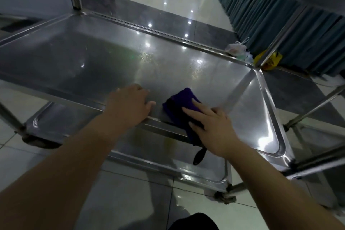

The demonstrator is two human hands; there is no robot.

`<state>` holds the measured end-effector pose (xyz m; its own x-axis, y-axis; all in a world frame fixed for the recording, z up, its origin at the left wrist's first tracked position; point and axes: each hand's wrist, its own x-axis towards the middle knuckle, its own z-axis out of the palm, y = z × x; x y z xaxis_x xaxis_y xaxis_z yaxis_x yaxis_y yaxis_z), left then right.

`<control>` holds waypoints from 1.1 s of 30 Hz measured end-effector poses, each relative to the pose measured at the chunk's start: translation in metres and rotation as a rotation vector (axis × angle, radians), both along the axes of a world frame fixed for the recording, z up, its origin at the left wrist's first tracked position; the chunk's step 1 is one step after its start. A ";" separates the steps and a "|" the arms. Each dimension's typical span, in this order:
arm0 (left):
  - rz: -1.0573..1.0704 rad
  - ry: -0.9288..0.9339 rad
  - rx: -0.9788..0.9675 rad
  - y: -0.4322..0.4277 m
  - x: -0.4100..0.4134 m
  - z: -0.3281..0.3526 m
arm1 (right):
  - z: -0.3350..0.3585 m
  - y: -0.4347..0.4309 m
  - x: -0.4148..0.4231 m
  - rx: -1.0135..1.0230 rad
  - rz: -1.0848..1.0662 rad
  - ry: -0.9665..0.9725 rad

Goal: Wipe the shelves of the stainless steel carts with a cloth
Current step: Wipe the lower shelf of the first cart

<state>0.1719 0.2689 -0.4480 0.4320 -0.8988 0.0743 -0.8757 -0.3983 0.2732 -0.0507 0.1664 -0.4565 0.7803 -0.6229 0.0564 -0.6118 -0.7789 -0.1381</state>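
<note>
Right hand (214,129) lies flat, fingers straight, pressing the purple cloth (183,99) at lower centre of frame, on the near edge of the cart's top shelf (112,58), where the cloth drapes over the rim. Left hand (130,104) rests open on that rim just beside it, holding nothing. Lower shelf (158,157) shows beneath.

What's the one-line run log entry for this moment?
phase: wiping cart shelf | right hand: pressing purple cloth flat at front rim | left hand: resting on shelf by rim
</note>
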 end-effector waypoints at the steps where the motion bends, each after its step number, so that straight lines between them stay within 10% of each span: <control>1: -0.015 0.013 0.007 -0.002 -0.004 -0.003 | 0.002 -0.007 -0.008 0.020 0.004 0.001; 8: -0.042 -0.109 -0.009 -0.007 -0.005 -0.019 | 0.005 -0.083 0.019 0.089 -0.733 0.010; 16: -0.068 -0.104 -0.012 -0.003 0.002 -0.025 | -0.006 -0.055 0.113 0.003 -0.037 -0.006; 22: -0.045 -0.112 -0.034 -0.006 -0.003 -0.023 | -0.001 -0.107 0.038 0.093 -0.718 -0.086; 29: 0.007 -0.052 0.036 -0.010 -0.008 -0.015 | -0.007 -0.049 0.000 0.033 -0.018 -0.031; 33: 0.024 -0.058 0.063 -0.012 -0.012 -0.008 | 0.008 -0.076 -0.048 0.085 -0.500 0.024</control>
<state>0.1603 0.2573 -0.4557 0.4503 -0.8918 0.0430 -0.8791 -0.4344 0.1962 -0.0984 0.0901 -0.4488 0.3860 -0.9222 -0.0250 -0.9108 -0.3767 -0.1691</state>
